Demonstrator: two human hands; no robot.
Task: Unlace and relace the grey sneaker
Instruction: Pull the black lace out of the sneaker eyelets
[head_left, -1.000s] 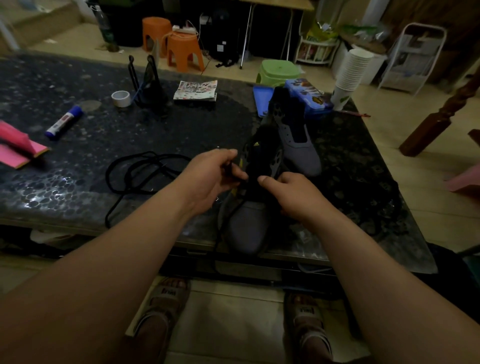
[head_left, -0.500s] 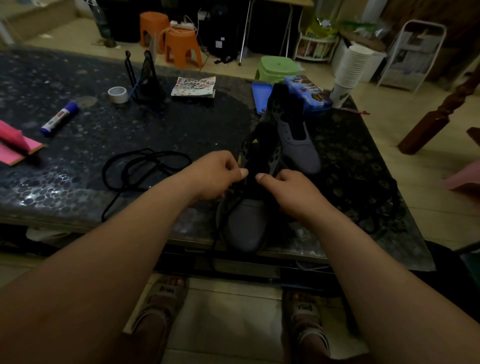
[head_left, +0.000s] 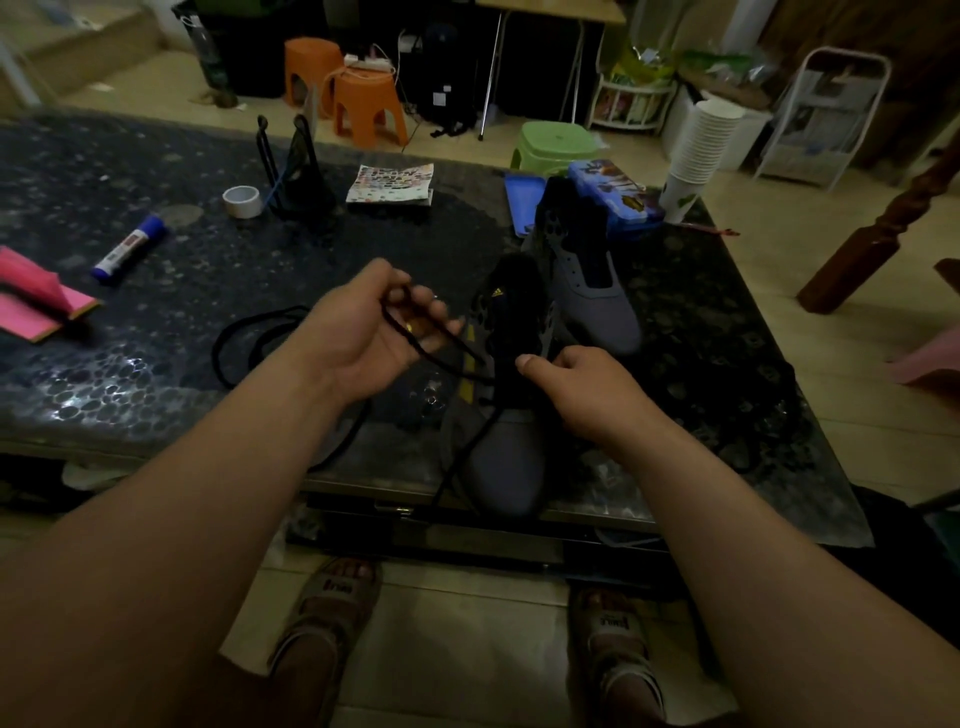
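The grey sneaker (head_left: 511, 441) stood at the near edge of the dark table (head_left: 130, 364), a little right of centre, toe pointing toward the person. The left hand (head_left: 379, 332) hovered just left of the shoe, palm turned partly up, its fingers curled and clenched round a black lace (head_left: 447, 345). The lace ran taut from that fist down to the right into the sneaker's eyelet area, and another length of it trailed over the toe and off the near table edge. The right hand (head_left: 587, 395) sat on the sneaker's upper, thumb stretched out to the left and fingers bent over the shoe's right side, grasping it. A second grey sneaker (head_left: 597, 306) stood just beyond the first, to the far right. A loose black lace (head_left: 244, 338) lay coiled on the table left of the left hand.
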